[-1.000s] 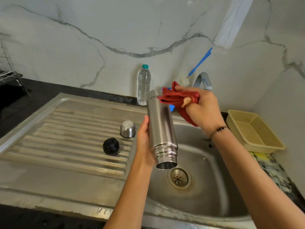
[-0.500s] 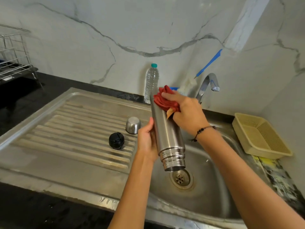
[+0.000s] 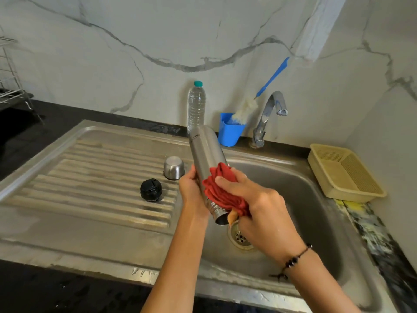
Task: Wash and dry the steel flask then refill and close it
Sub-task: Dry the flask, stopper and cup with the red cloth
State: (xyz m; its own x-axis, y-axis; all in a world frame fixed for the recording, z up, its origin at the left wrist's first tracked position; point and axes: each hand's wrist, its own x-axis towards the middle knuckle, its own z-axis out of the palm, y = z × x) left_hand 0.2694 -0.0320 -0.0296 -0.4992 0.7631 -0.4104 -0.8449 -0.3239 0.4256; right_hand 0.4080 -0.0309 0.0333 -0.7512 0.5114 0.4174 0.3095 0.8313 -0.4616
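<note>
Gripping an upturned steel flask over the sink basin, mouth down and tilted, the left hand wraps its lower body while the right hand clamps a red cloth against the flask's neck. On the ribbed drainboard to the left stand the steel cap and black stopper (near each other, not touching). Behind, on the dark bench, a plastic water bottle, blue cup with bottle brush, and tap.
</note>
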